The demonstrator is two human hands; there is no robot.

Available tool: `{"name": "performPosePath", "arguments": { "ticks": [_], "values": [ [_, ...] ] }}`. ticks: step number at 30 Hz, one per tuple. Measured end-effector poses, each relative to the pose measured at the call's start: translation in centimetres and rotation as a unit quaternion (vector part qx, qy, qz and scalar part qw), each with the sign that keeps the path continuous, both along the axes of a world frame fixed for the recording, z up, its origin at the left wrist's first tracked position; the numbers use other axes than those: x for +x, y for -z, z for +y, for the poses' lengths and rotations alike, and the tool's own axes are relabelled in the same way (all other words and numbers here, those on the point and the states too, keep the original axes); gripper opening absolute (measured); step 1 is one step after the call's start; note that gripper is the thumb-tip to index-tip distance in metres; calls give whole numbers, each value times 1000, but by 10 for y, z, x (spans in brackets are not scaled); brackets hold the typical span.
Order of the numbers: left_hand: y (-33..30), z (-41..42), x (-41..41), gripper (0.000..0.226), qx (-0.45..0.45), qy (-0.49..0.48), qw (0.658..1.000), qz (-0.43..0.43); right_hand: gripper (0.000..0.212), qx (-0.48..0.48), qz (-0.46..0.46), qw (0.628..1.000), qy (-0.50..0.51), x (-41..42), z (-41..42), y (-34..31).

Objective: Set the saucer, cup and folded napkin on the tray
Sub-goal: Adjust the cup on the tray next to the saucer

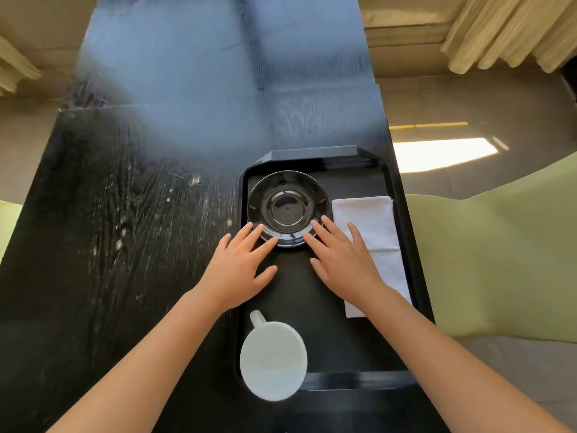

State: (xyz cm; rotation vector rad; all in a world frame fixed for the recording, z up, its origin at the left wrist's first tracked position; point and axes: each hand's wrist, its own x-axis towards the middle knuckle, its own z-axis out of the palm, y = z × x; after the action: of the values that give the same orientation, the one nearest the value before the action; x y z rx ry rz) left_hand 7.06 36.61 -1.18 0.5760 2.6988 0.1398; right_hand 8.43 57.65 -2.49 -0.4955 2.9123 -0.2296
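Observation:
A black tray lies on the right part of a dark wooden table. A glossy black saucer sits in the tray's far half. A folded white napkin lies along the tray's right side. A white cup stands at the tray's near left corner, handle pointing away from me. My left hand and my right hand rest flat with fingers spread, fingertips touching the saucer's near rim on either side. My right wrist covers part of the napkin. Neither hand holds anything.
The dark table stretches left and far beyond the tray. A pale green seat stands right of the table. Curtains hang at the far right, over a beige floor with a sunlit patch.

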Motion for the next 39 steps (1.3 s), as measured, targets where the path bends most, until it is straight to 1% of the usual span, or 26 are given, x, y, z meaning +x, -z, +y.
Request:
{"name": "performPosePath", "arguments": {
  "ticks": [4,8,12,15,18,20,22,26,27,30,32,35,39],
  "values": [
    [1,-2,6,61,-5,11,1000,5,50,11,-8,1000,-2,6,2,0],
    [1,-5,10,58,-14,14,1000,-2,51,18,-16,1000,-6,11,1,-1],
    [1,-4,13,60,-4,8,1000,-14,52,18,-38,999,-2,13,0,-4],
    [-2,-5,17,63,22,-2,1000,-22,52,-25,-35,999,0,17,-1,-9],
    [-13,-11,34,63,69,-6,998,-4,45,-100,28,994,-23,34,1,-17],
    [-25,-17,54,59,113,4,993,32,38,-146,63,985,-61,54,2,-22],
    [-35,-25,81,54,144,33,987,63,28,-173,86,973,-128,76,1,-26],
    [-38,-34,135,39,182,104,976,68,20,-184,97,942,-263,105,-4,-32],
    [-35,-34,146,35,191,114,973,66,21,-180,101,935,-289,108,-5,-31],
    [-24,-30,166,25,191,128,971,63,41,-155,110,918,-347,109,-5,-27],
    [-18,-28,168,16,187,126,971,83,45,-139,112,913,-367,106,-4,-23],
    [-17,-28,167,7,194,126,965,120,43,-131,111,911,-375,104,-3,-20],
    [-15,-30,166,11,190,146,961,137,28,-134,121,911,-371,104,-3,-18]
  ]
}}
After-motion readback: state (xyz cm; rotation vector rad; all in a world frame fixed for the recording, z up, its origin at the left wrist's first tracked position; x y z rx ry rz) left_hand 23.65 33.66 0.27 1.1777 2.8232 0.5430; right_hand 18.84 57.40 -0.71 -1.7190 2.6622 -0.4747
